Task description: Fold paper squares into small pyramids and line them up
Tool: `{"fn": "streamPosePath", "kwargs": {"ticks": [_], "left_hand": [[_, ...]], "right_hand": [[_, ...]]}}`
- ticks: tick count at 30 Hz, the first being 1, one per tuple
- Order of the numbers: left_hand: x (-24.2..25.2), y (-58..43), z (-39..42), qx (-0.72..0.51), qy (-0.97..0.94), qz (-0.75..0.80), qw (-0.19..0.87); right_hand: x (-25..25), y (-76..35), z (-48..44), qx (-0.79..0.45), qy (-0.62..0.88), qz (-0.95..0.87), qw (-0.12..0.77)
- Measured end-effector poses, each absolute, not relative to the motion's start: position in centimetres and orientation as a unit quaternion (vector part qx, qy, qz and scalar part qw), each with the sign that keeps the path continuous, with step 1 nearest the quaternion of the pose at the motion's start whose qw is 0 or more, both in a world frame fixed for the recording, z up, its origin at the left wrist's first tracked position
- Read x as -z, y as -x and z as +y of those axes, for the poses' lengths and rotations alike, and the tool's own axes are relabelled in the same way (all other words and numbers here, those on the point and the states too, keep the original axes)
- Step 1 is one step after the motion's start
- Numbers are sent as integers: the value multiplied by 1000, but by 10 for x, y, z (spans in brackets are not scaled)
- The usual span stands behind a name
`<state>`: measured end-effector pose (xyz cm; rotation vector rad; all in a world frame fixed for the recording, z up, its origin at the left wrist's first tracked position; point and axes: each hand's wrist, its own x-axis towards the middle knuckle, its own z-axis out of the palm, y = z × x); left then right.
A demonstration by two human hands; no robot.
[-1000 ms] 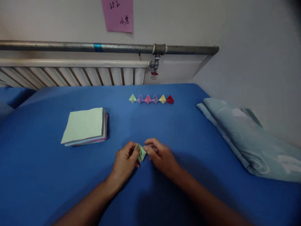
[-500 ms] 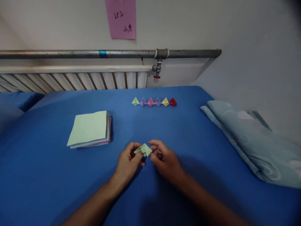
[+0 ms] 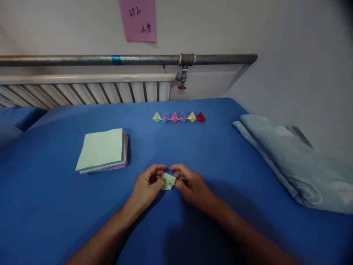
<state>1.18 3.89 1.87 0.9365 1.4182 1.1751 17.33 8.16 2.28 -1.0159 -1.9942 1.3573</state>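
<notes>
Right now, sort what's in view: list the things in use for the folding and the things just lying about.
In use: left hand, right hand, small green folded paper, stack of pastel square sheets, row of six folded paper shapes.

Lying about: folded light-blue quilt, pink wall note.

Both forearms are bare to the frame's edge, with no sleeves, rings or watch.

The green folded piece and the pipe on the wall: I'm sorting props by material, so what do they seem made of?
The green folded piece, pinched between the left hand and right hand, looks like thin matte paper: crisp creases, like the paper stack. The pipe looks like dull grey metal, probably steel, with a threaded fitting.
</notes>
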Motion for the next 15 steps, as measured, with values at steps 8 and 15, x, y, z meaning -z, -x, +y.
{"fn": "streamPosePath", "kwargs": {"ticks": [8, 15], "left_hand": [[-11, -9, 36, -422, -487, 586, 491], [-12, -12, 36, -448, -470, 625, 433]], "right_hand": [[-20, -174, 84, -494, 382, -730, 277], [-19, -168, 79, -547, 419, -674, 268]]}}
